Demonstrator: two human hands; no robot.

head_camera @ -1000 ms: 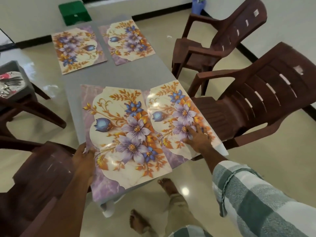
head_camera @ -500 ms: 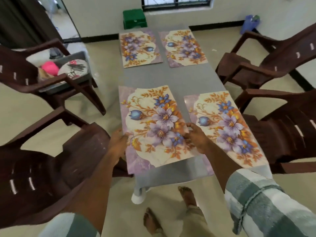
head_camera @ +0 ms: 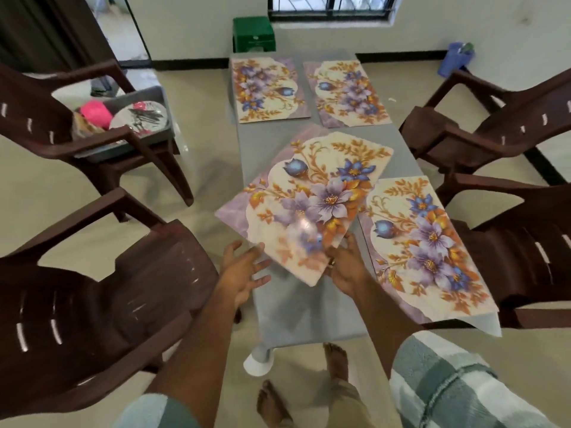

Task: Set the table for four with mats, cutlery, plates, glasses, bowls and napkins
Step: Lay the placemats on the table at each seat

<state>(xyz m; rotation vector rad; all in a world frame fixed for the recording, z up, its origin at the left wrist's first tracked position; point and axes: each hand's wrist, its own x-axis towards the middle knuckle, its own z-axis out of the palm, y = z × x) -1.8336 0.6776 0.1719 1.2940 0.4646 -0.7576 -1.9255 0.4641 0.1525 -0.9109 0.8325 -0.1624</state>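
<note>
Right now the lifted mat (head_camera: 312, 199) hangs askew over the table (head_camera: 309, 316), its near corner seemingly pinched by the right hand (head_camera: 346, 270); the left hand (head_camera: 244, 270) is spread, apparently free. One-handed, it could droop or land crooked, overlapping the near-right mat (head_camera: 432, 248).

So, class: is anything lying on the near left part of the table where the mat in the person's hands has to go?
Nothing visible does. The lifted mat is skewed over the bare grey table, its right corner overlapping the near right mat. The right hand grips it; the left hand is open beside it.
</note>
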